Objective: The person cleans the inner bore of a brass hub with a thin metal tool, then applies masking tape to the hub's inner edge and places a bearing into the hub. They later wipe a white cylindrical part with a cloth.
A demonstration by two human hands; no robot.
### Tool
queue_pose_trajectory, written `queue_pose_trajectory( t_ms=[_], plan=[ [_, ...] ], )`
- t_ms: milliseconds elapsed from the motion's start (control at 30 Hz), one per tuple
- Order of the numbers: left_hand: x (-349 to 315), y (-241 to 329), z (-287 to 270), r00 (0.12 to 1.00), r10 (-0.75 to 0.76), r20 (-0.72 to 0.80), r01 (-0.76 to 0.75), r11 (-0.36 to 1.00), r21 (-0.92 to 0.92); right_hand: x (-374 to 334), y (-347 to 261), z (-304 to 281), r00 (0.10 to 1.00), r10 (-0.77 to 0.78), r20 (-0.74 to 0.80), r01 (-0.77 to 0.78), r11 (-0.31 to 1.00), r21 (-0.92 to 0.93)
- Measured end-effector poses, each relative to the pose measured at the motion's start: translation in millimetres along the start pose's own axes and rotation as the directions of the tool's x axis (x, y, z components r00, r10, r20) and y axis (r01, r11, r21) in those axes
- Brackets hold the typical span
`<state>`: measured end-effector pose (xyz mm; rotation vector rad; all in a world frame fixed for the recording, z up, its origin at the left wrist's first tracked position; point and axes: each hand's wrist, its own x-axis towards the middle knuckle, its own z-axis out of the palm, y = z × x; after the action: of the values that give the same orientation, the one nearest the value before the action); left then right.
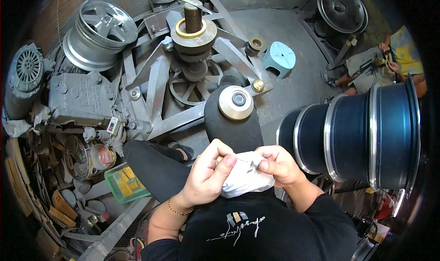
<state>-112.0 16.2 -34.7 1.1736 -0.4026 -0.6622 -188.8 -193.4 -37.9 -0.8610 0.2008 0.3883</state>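
In front of my torso, a crumpled white cloth point(247, 180) with a dark smudge is stretched between my two hands. My left hand point(207, 176) is closed on its left edge, thumb and fingers pinched together. On the other side, the thumb of my right hand point(280, 167) presses the cloth beside the smudge. A pale metal cone point(227, 106) with a dark bolt-like centre rests on my leg, just beyond my hands and touching neither.
Ahead stands a steel frame with a threaded shaft point(193, 19) and a spoked handwheel point(195, 87). Stacked dark wheel rims point(350, 132) rise at right. A blue stool point(279, 58), a silver rim point(98, 36) and a green basket point(127, 183) surround me. Another person point(366, 68) sits far right.
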Motion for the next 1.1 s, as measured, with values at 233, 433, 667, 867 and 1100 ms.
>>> queue_pose_trajectory(
  t_ms=[233, 433, 667, 867, 1100],
  plan=[
    [3, -7, 7, 0.997, 0.000, -0.074, -0.011, 0.989, -0.147, -3, 5, 1, 1.000, -0.009, -0.006, 0.010, 0.990, 0.137],
    [15, -36, 25, 0.771, 0.635, -0.055, -0.446, 0.599, 0.665, 5, 15, 23, 0.822, -0.568, 0.028, 0.524, 0.738, -0.425],
    [20, -32, 13, 0.696, 0.714, 0.082, -0.537, 0.440, 0.720, 15, -21, 19, 0.670, -0.668, 0.322, 0.598, 0.230, -0.767],
    [76, -1, -21, 0.820, 0.565, -0.092, -0.316, 0.581, 0.751, 48, -81, 17, 0.693, -0.480, 0.538, 0.285, -0.502, -0.816],
    [90, -11, -25, 0.870, 0.491, -0.037, -0.333, 0.642, 0.690, 74, -93, 14, 0.737, -0.374, 0.563, 0.314, -0.548, -0.775]
  ],
)
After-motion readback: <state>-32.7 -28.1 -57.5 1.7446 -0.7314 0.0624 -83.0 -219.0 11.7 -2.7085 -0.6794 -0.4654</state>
